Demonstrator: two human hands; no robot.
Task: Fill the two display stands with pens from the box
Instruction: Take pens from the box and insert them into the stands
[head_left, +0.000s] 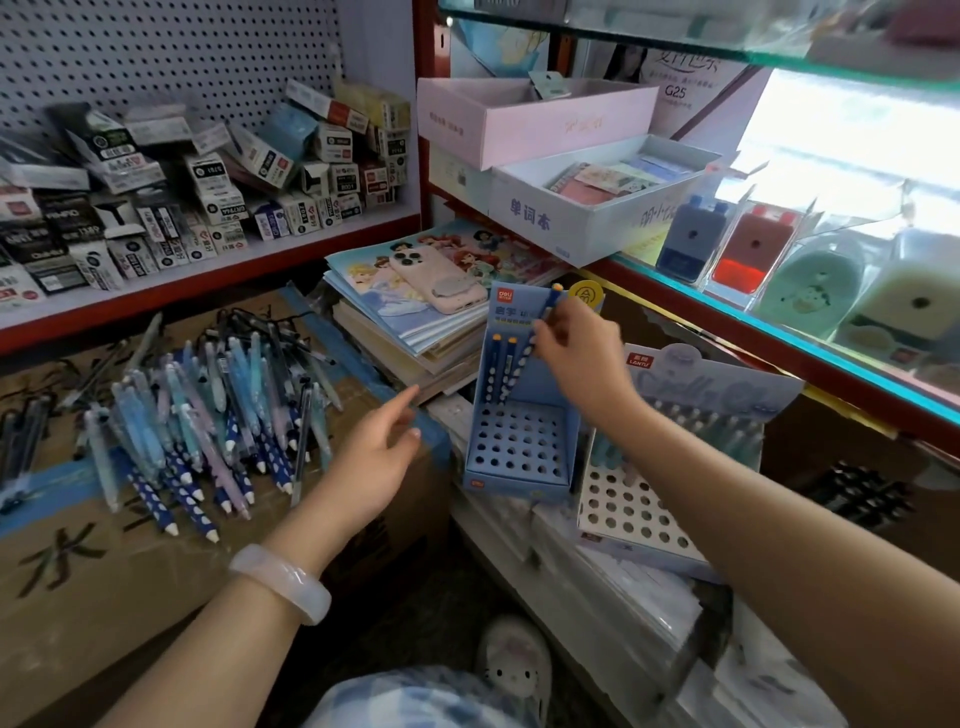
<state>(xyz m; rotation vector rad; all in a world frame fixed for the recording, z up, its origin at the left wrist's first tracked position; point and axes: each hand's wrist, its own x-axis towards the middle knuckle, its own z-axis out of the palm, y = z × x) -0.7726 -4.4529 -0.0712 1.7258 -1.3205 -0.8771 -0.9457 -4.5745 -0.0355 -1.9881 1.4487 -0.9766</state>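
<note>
A heap of loose pens (208, 415), dark blue dotted ones and pale blue ones, lies on a taped cardboard box (104, 561) at the left. A blue display stand (519, 447) with a grid of holes stands in the middle, with two dark blue pens (498, 369) upright in its back row. My right hand (576, 353) is shut on a third dark blue dotted pen (545, 322), held upright at the stand's back row. My left hand (379, 457) hovers open between the heap and the stand, holding nothing. A white display stand (639, 514) to the right holds a back row of pale pens.
A pile of picture books (415, 312) with a pink phone (436, 275) on top lies behind the blue stand. Small pen boxes crowd the left shelf (182, 182). A glass counter (779, 312) with sharpeners runs along the right. My slippered foot (514, 670) is below.
</note>
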